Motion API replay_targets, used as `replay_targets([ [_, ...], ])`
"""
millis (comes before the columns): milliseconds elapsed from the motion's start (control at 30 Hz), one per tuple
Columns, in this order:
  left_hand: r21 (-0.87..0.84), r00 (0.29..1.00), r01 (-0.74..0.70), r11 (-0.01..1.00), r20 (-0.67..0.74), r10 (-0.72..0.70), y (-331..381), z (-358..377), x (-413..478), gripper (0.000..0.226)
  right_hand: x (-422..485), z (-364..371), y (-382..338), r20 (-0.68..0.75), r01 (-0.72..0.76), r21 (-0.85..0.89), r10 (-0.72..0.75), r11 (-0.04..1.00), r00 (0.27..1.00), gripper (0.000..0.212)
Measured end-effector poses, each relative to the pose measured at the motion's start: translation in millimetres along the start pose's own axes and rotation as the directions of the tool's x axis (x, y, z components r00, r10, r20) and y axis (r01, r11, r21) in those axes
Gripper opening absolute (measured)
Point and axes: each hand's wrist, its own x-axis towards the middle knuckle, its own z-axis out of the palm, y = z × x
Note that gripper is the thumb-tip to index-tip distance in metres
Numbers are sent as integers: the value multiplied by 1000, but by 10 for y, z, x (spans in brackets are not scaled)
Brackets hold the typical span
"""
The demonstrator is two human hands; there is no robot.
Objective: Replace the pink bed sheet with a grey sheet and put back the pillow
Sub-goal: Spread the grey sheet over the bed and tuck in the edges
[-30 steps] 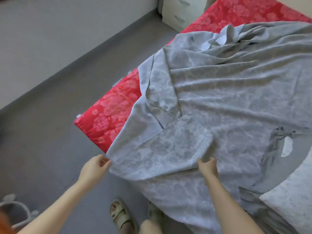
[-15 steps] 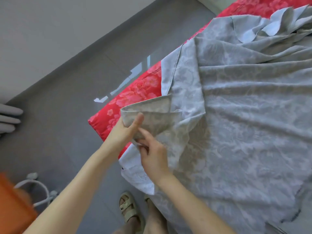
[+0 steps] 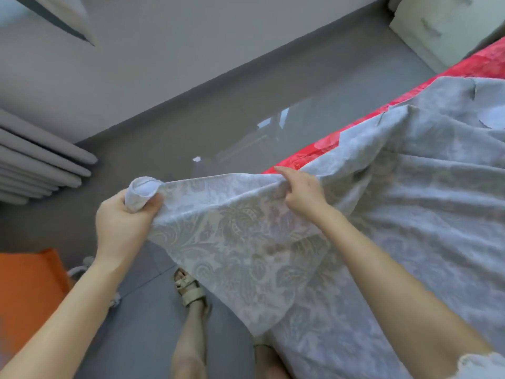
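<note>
Across the middle of the frame, the left grip [image 3: 123, 222] is fisted tight round a bunched corner of the grey sheet [image 3: 410, 214] while the right grip [image 3: 303, 192] pinches its edge, cloth spreading right over the pink bed sheet [image 3: 314, 155].

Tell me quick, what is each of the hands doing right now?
Left hand: closed, gripping a bunched corner of the grey sheet.
Right hand: closed, pinching the sheet's edge.

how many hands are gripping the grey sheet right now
2. The left hand grips the bunched corner of the grey sheet over the floor; the right hand pinches its edge further along, near the red floral sheet.
</note>
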Motion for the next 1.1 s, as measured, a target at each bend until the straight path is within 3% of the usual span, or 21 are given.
replay_targets([
  [67, 51, 996, -72, 996, -44, 74, -49, -179, 157, 34, 378, -10, -186, 175, -92, 53, 82, 994, 981, 50],
  [133, 68, 988, -128, 989, -75, 133, -54, -349, 331, 38, 690, 13, -412, 222, -114, -3, 112, 993, 969, 50],
  [233, 62, 971, -208, 976, -106, 214, -54, -584, 610, 37, 1021, 78, -790, 243, 13, -233, 45, 972, 969, 64],
  [300, 66, 961, -250, 966, -101, 256, -86, -729, 815, 38, 1204, 148, -1042, 233, 77, -367, 12, 927, 972, 61],
  [433, 58, 973, -216, 975, -74, 220, -207, -1017, 1282, 47, 1475, 160, -1390, 157, 103, -569, -15, 816, 988, 18],
  [533, 32, 985, -153, 988, -78, 155, -256, -1141, 1646, 41, 1608, -13, -1351, 111, 79, -635, -11, 769, 994, 12],
  [633, 61, 991, -111, 992, -67, 115, -270, -1105, 1940, 42, 1609, -219, -1196, 174, 73, -578, 35, 813, 984, 14],
  [700, 53, 995, -63, 997, -79, 67, -288, -1020, 2114, 44, 1574, -383, -1076, 212, 82, -630, 70, 772, 975, 13],
  [767, 49, 996, -7, 999, -85, 11, -299, -921, 2286, 46, 1547, -571, -960, 135, 48, -686, 63, 726, 989, 12],
  [833, 96, 998, 14, 995, -68, -7, -278, -787, 2479, 45, 1620, -783, -865, -86, -12, -679, -63, 734, 994, 8],
  [900, 169, 999, 40, 985, -31, -35, -224, -589, 2681, 42, 1778, -1054, -883, -368, -133, -591, -120, 795, 922, 12],
  [967, 283, 995, 89, 955, 23, -100, -186, -348, 2875, 38, 1988, -1297, -996, -526, -232, -493, -75, 839, 847, 23],
  [1033, 450, 975, 151, 880, 80, -208, -180, -91, 3061, 34, 2212, -1397, -1142, -559, -265, -432, -26, 862, 829, 26],
  [1100, 588, 936, 199, 784, 124, -330, -189, 122, 3220, 31, 2423, -1322, -1255, -475, -256, -432, 23, 865, 880, 25],
])
